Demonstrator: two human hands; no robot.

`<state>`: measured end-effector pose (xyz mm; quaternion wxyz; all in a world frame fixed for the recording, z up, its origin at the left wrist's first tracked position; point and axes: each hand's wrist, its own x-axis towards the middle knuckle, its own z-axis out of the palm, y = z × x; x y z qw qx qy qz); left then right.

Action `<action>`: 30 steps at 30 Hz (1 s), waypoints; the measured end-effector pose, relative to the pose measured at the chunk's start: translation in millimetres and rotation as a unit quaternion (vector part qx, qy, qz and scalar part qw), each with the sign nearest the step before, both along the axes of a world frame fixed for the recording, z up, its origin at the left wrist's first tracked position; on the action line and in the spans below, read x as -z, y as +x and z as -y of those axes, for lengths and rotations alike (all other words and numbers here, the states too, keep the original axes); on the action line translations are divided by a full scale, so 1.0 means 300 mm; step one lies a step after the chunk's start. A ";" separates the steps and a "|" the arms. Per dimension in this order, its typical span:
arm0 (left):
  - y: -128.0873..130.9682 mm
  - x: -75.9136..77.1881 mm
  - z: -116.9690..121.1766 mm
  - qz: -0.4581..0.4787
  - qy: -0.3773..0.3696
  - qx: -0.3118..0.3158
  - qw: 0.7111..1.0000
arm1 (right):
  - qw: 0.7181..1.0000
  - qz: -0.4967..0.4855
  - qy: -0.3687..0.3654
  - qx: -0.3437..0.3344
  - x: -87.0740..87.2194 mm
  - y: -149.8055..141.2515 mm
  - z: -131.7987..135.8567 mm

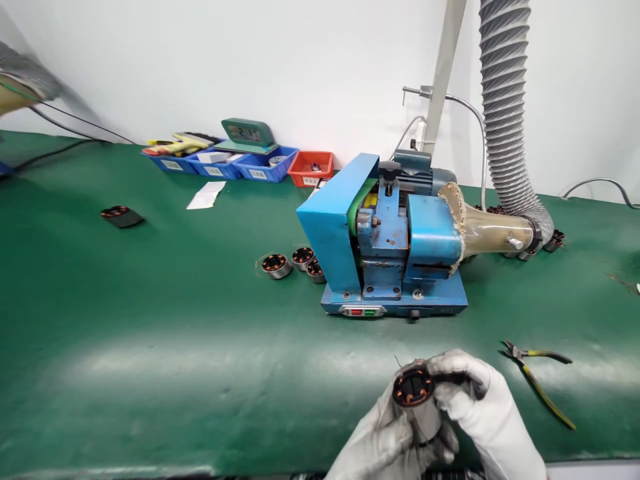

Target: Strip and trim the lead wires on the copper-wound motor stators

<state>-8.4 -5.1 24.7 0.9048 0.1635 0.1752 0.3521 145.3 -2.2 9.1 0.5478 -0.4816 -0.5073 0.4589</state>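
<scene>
A motor stator [425, 420] with a silvery outer ring, a black core and copper windings is held up near the front of the bench, its wound end tilted toward me. My left hand [385, 433], in a smudged white glove, wraps round it from the left and below. At the upper right rim, my gloved right hand [475, 393] has its thumb and fingers closed against the stator. Whether they also pinch a wire is hidden. One thin wire sticks up past the far rim. Cutting pliers [537, 380] with yellow-green handles lie spread to the right of my hands.
A blue belt grinding machine [385, 247] stands beyond my hands, joined to a grey duct hose [507, 113]. Several stators [277, 265] sit left of it, more behind the hose end. A dark stator-like part [121, 216] lies far left. Blue bins [267, 167] and a red bin [311, 169] line the wall.
</scene>
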 end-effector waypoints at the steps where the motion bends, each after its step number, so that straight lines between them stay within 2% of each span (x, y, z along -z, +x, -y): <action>1: 0.000 0.006 -0.008 -0.006 -0.001 0.020 1.000 | 1.000 -0.004 -0.003 0.015 0.005 0.005 0.003; 3: 0.008 0.023 -0.016 -0.029 0.000 0.029 0.999 | 0.998 -0.022 -0.009 0.064 0.009 0.006 0.005; 5: 0.025 0.044 -0.012 -0.057 -0.005 0.005 0.998 | 0.991 -0.078 -0.027 0.106 -0.006 -0.001 0.001; 8: 0.058 0.082 0.005 -0.070 -0.018 -0.022 0.997 | 0.973 -0.205 -0.059 0.090 -0.073 -0.007 -0.017; 11: 0.081 0.110 0.008 -0.079 -0.029 -0.027 0.996 | 0.960 -0.267 -0.025 0.076 -0.150 0.007 -0.022; 13: 0.078 0.114 0.007 -0.103 -0.025 -0.042 0.993 | 0.973 -0.196 0.046 0.113 -0.169 0.018 -0.008; 15: 0.060 0.105 0.012 -0.138 -0.003 -0.067 0.988 | 0.987 -0.013 0.123 0.100 -0.153 0.022 0.017; 17: 0.035 0.089 0.026 -0.172 0.027 -0.093 0.980 | 0.967 0.186 0.170 0.032 -0.113 0.014 0.042; 18: 0.024 0.081 0.035 -0.180 0.033 -0.098 0.978 | 0.953 0.245 0.178 0.011 -0.092 0.007 0.052; 20: 0.010 0.070 0.052 -0.192 0.039 -0.107 0.975 | 0.947 0.262 0.184 0.033 -0.058 -0.009 0.062; 22: 0.008 0.064 0.061 -0.204 0.047 -0.116 0.971 | 0.966 0.185 0.164 0.078 -0.045 -0.021 0.056; 25: 0.020 0.058 0.059 -0.220 0.053 -0.120 0.967 | 0.994 -0.041 0.060 0.076 -0.066 -0.023 0.028; 26: 0.024 0.054 0.055 -0.222 0.053 -0.120 0.966 | 0.990 -0.123 0.015 0.067 -0.079 -0.020 0.017; 28: 0.031 0.044 0.046 -0.224 0.049 -0.117 0.966 | 0.964 -0.251 -0.049 0.073 -0.103 -0.007 0.000; 30: 0.032 0.031 0.041 -0.216 0.046 -0.112 0.969 | 0.946 -0.304 -0.065 0.092 -0.118 0.006 -0.009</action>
